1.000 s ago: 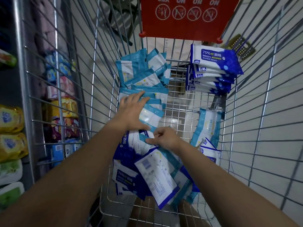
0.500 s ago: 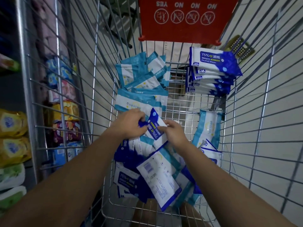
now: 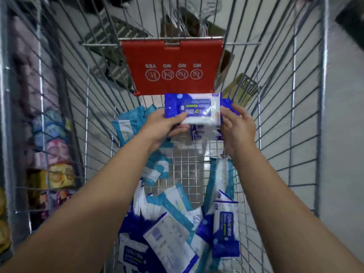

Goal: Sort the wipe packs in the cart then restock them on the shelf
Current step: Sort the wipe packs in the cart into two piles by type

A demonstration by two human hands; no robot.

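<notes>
Where the view passes through the wires at the far left, a shelf of soft packets in pink, blue and yellow (image 3: 53,174) shows blurred, just beside the silver wire shopping cart (image 3: 40,91). Inside the cart, against its left wall at the far end, lies a bunch of pale teal and white wipe packs (image 3: 128,127), overlapping one another. Next comes the left hand (image 3: 163,128). Its thumb lies on the near edge, and its fingers curl beneath the left end, of a dark blue and white wipe pack (image 3: 194,109). This pack is held level in the air at the far end of the basket, just below the red plastic seat flap (image 3: 173,62) with its white YES and NO symbols. Directly under the held pack sits a stack of dark blue wipe packs (image 3: 204,133); whether the two touch cannot be told. Nearer the person, a loose heap of mixed teal and dark blue wipe packs (image 3: 169,229) covers the near end of the basket floor, with bare wire grid between heap and stack. The right hand (image 3: 237,127) grips the held pack's right end, fingers bent round it. Further right, a tall teal wipe pack (image 3: 218,178) leans on the right wall, beyond which is pale tiled floor (image 3: 338,154).
</notes>
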